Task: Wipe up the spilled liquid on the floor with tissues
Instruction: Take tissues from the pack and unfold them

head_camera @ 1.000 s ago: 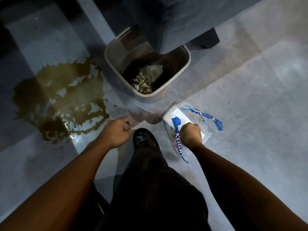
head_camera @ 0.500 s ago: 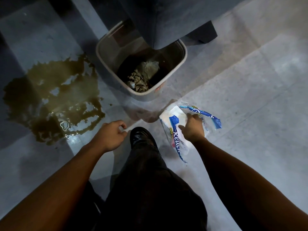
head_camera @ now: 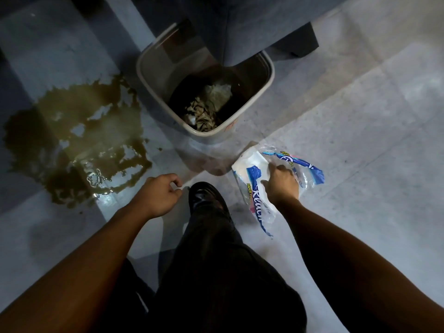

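A brown-green puddle of spilled liquid (head_camera: 72, 140) spreads over the grey floor tiles at the left. A plastic-wrapped tissue pack (head_camera: 251, 170) with blue print lies on the floor at the right of my shoe. My right hand (head_camera: 282, 186) is on the pack, its fingers pushed into the torn-open wrapper and closed on the white tissues. My left hand (head_camera: 157, 195) hovers just right of the puddle's near edge, loosely curled, holding nothing.
A beige waste bin (head_camera: 144, 75) with crumpled soiled paper inside stands between the puddle and the pack, partly under dark grey furniture (head_camera: 252, 25). My black shoe (head_camera: 204, 195) and dark trouser leg sit between my hands. Dry tiles extend to the right.
My right hand went from a fist on top of the pack to fingers reaching into its open end. The left hand stayed curled near the puddle.
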Demonstrator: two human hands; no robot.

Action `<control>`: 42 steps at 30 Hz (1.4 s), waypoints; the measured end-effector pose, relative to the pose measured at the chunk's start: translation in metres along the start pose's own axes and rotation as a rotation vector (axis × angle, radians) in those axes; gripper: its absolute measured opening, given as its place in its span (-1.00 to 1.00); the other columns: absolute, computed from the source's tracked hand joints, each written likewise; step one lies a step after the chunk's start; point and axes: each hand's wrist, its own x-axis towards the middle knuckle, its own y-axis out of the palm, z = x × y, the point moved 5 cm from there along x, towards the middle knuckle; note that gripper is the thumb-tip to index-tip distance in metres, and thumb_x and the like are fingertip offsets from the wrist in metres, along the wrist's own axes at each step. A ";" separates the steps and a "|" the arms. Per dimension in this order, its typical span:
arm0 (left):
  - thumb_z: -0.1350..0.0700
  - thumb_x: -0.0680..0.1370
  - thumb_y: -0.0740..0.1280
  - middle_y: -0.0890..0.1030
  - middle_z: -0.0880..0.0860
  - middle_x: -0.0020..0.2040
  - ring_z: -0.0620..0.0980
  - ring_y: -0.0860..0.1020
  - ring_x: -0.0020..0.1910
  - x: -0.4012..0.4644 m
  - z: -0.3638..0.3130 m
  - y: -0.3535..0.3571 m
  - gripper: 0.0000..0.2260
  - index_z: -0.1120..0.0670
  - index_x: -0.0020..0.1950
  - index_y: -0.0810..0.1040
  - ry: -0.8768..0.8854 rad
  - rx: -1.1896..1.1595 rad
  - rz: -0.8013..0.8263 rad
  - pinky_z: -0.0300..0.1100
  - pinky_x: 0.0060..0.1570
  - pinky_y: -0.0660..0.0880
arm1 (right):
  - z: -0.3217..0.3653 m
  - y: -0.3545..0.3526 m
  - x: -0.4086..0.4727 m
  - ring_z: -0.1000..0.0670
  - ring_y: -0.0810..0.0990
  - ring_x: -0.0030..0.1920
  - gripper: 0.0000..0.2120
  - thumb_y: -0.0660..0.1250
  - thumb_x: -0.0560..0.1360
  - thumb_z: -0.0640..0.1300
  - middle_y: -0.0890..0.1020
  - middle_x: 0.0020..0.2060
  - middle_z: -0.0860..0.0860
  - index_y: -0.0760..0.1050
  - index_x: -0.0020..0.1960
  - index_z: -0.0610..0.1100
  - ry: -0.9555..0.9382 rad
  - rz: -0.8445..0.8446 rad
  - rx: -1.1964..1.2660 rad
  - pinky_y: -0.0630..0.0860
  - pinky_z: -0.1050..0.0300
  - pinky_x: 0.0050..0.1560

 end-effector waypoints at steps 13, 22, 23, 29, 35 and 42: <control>0.10 0.57 0.35 0.67 0.09 -0.16 0.05 0.62 -0.16 -0.012 -0.008 -0.022 -0.86 0.01 0.12 0.59 0.008 0.003 -0.022 -0.07 -0.04 0.57 | -0.003 -0.032 0.005 -0.22 0.64 -0.02 -0.93 0.34 0.58 -0.21 0.69 -0.04 -0.16 0.61 -0.03 -0.15 0.031 -0.045 0.296 0.48 0.08 -0.10; 0.08 0.53 0.34 0.64 0.00 -0.24 0.07 0.61 -0.17 -0.039 -0.041 -0.040 -0.88 -0.06 0.06 0.58 0.068 -0.055 -0.103 -0.08 -0.10 0.54 | -0.026 -0.080 -0.032 -0.24 0.57 -0.19 -0.88 0.30 0.55 -0.16 0.64 -0.27 -0.11 0.52 -0.16 -0.05 -0.048 -0.052 0.350 0.48 0.01 -0.24; 0.07 0.52 0.33 0.63 -0.01 -0.25 0.07 0.61 -0.18 -0.043 -0.046 -0.041 -0.88 -0.09 0.04 0.57 0.084 -0.078 -0.107 -0.07 -0.12 0.54 | -0.026 -0.085 -0.037 -0.19 0.55 -0.24 -0.87 0.31 0.55 -0.16 0.62 -0.32 -0.07 0.50 -0.18 -0.04 -0.064 -0.060 0.387 0.48 0.03 -0.25; 0.14 0.54 0.34 0.64 0.01 -0.23 -0.03 0.62 -0.21 -0.073 -0.085 -0.062 -0.87 -0.04 0.06 0.58 0.181 -0.187 -0.174 -0.15 -0.19 0.49 | -0.006 -0.143 -0.063 -0.06 0.61 -0.28 -0.86 0.36 0.49 -0.20 0.65 -0.38 0.01 0.56 -0.24 -0.06 -0.230 0.039 0.421 0.46 0.23 -0.21; 0.13 0.55 0.36 0.68 0.08 -0.16 0.09 0.66 -0.13 -0.101 -0.105 -0.082 -0.90 -0.02 0.03 0.61 0.202 -0.421 -0.241 0.03 -0.02 0.63 | 0.020 -0.236 -0.082 0.11 0.55 -0.38 -0.89 0.45 0.49 -0.24 0.70 -0.34 -0.03 0.66 -0.20 -0.11 -0.299 0.179 0.467 0.51 0.17 -0.23; -0.06 0.52 0.44 0.65 0.01 0.24 0.03 0.61 0.19 -0.145 -0.119 -0.086 -0.57 -0.06 0.38 0.50 0.143 -1.144 0.013 -0.09 0.05 0.55 | 0.109 -0.311 -0.113 -0.08 0.60 -0.18 -0.93 0.41 0.55 -0.25 0.66 -0.14 -0.25 0.63 0.00 -0.26 -0.469 0.281 1.021 0.57 0.11 -0.15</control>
